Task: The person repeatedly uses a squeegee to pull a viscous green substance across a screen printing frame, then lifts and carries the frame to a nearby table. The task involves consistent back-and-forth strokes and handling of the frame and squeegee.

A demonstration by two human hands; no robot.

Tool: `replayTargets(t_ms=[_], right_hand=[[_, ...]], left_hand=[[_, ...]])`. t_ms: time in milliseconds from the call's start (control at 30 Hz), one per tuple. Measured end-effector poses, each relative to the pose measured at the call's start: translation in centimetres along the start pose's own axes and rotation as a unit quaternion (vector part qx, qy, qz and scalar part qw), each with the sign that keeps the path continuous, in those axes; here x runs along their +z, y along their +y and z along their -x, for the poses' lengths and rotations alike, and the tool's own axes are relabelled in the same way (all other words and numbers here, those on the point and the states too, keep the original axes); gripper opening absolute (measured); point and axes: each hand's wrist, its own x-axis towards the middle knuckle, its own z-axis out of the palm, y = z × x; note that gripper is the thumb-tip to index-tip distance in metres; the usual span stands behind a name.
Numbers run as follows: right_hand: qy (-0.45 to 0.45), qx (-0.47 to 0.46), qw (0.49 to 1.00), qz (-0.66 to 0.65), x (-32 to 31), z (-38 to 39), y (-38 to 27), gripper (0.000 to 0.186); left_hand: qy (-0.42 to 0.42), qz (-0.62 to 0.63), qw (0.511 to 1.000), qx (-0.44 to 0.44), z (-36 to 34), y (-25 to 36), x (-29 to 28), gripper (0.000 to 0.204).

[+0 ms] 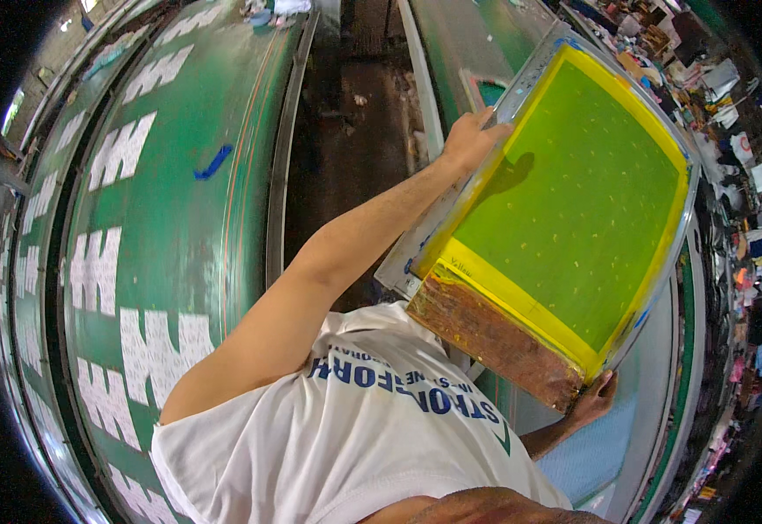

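A screen printing frame [573,201] with yellow-green mesh and a bright yellow border is held up tilted on my right side. Its metal rim has blue and grey smears. Along its near edge runs a brown, stained strip [495,341]. My left hand [475,144] grips the frame's left side, with the thumb over the rim and its shadow on the mesh. At the lower right corner, my right hand [594,400] closes around the frame's edge; part of that hand is hidden behind it.
A long green printing table [197,218] stretches along my left, with white patterned fabric pieces [97,271] and a blue strip [213,163] on it. Another green table [460,44] lies behind the frame. A dark aisle [346,157] separates them. Cluttered piles [730,96] line the far right.
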Motion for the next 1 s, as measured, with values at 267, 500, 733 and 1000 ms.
replayTargets(t_ms=[267, 500, 733, 1000], right_hand=[[-0.028, 0.017, 0.999, -0.018, 14.2, -6.2, -10.6, 0.052], [-0.027, 0.035, 0.999, -0.021, 26.3, -8.4, -19.2, 0.060], [-0.052, 0.048, 0.997, -0.022, 41.3, -12.2, -29.3, 0.062], [-0.049, 0.094, 0.993, -0.053, 55.0, -16.8, -38.0, 0.058]], left_hand=[[0.007, -0.056, 0.998, 0.021, -16.1, -3.4, -8.3, 0.081], [0.008, 0.026, 0.999, -0.039, -29.2, -7.8, -14.3, 0.068], [-0.022, -0.028, 0.999, 0.008, -47.1, -14.4, -22.6, 0.057], [0.011, -0.085, 0.996, 0.005, -65.0, -18.2, -24.6, 0.051]])
